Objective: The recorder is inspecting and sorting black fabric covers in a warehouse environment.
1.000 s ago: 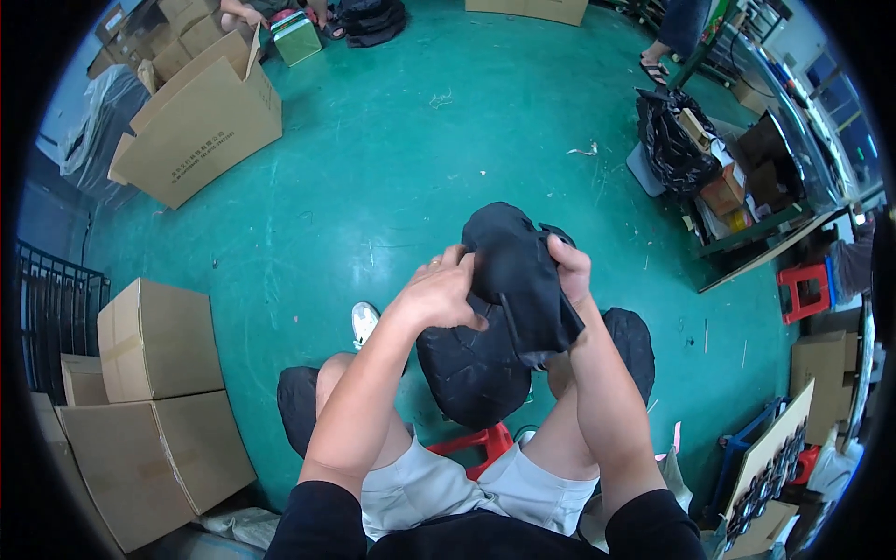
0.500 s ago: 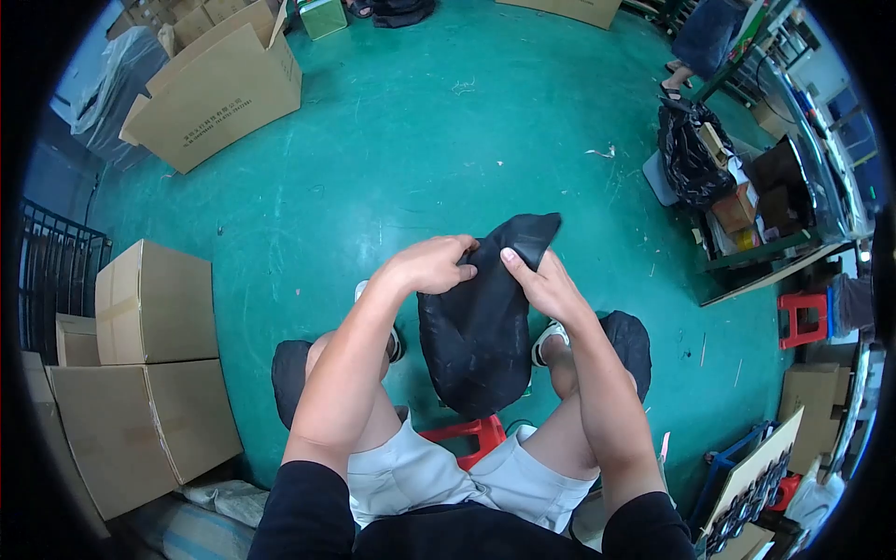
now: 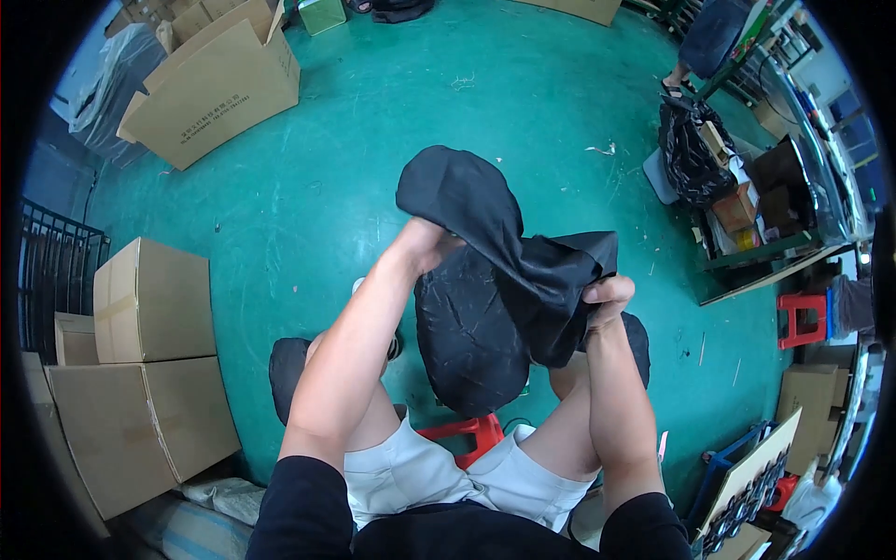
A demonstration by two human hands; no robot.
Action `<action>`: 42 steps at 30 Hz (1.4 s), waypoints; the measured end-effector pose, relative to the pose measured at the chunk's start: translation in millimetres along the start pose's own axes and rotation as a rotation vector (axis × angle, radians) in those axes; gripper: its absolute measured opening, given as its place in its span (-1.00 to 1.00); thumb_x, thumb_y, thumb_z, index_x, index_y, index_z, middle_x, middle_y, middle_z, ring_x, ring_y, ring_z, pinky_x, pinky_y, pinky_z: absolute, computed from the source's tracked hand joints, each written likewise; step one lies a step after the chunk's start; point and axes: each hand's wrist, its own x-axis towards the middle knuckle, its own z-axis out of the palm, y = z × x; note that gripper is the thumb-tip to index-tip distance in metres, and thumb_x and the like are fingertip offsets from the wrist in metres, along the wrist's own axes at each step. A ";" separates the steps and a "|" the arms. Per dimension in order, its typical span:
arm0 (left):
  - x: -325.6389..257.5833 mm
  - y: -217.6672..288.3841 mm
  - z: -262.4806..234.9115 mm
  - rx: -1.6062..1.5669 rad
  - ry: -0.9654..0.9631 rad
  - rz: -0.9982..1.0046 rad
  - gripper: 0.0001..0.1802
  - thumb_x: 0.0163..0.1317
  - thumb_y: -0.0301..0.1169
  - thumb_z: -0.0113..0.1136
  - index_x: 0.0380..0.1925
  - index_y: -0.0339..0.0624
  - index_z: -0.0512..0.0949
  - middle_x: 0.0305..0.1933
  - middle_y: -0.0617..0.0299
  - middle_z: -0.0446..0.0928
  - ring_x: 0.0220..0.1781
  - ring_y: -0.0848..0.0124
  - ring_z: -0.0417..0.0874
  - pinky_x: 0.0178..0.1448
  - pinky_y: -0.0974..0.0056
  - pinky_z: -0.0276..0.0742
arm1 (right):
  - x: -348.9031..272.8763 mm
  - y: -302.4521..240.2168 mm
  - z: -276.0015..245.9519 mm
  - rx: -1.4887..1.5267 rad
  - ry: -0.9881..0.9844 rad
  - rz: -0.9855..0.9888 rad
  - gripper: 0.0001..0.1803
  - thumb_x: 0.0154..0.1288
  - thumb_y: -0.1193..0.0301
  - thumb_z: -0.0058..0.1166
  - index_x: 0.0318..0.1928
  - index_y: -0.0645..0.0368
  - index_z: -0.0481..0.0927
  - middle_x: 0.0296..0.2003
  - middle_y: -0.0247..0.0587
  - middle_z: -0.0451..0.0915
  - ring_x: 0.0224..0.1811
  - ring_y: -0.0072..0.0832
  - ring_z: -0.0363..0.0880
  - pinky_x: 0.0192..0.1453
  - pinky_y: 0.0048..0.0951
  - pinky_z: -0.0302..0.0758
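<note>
I sit on a red stool [image 3: 464,431] over a green floor and hold a black fabric piece [image 3: 485,299] in front of my knees. My left hand [image 3: 425,245] is pushed under its upper fold, which bulges up like a cap over my fingers. My right hand [image 3: 609,297] pinches the fabric's right edge, fingers closed on it. The lower part of the fabric hangs down between my legs as a rounded flap. My left fingers are hidden inside the cloth.
Closed cardboard boxes [image 3: 140,373] stack at my left, an open carton [image 3: 215,84] lies at the far left. A black bag [image 3: 693,154] and a cluttered shelf stand at the right, with a small red stool [image 3: 803,317]. Another person's legs [image 3: 695,47] show at the top right.
The fabric has been opened out and lifted: my left hand went up under its top fold, and my right hand slid down and right along the edge.
</note>
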 end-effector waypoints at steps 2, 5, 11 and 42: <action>-5.6 1.4 1.4 -0.415 -0.041 -0.164 -0.41 0.41 0.04 -0.04 0.25 -0.11 0.43 0.31 0.14 0.45 0.28 0.18 0.49 0.43 0.03 0.31 | 3.5 0.9 -11.1 -0.048 -0.039 -0.018 0.00 -0.61 0.45 -0.07 0.16 0.44 0.47 0.03 0.10 0.61 0.16 0.02 0.52 0.37 -0.18 0.35; -8.6 1.8 6.7 -0.628 -0.106 0.029 -0.43 0.41 0.04 -0.05 0.24 -0.10 0.43 0.29 0.15 0.46 0.26 0.21 0.50 0.42 0.02 0.31 | 6.6 5.9 -14.1 -0.254 0.030 0.001 -0.01 -0.58 0.49 -0.02 0.19 0.38 0.47 0.06 -0.08 0.60 0.13 -0.15 0.53 0.37 -0.31 0.30; -20.7 -8.7 -2.1 -0.392 -0.168 0.285 -0.55 0.49 -0.19 -0.09 0.29 -0.07 0.35 0.31 0.21 0.42 0.26 0.27 0.48 0.36 0.14 0.42 | 23.5 11.6 -5.3 -0.636 -0.114 0.148 -0.13 -0.19 0.44 0.30 0.27 0.28 0.36 0.18 -0.25 0.45 0.19 -0.44 0.39 0.32 -0.39 0.26; -23.5 42.0 0.2 -0.635 -0.173 0.068 -0.61 0.11 -0.51 -0.01 -0.06 -0.43 0.55 -0.03 -0.07 0.63 0.00 0.14 0.67 0.18 0.10 0.57 | 53.0 -29.9 -44.8 0.209 0.221 -0.292 -0.46 0.57 0.10 -0.29 0.24 0.29 0.38 0.22 0.03 0.47 0.23 -0.09 0.48 0.37 -0.05 0.38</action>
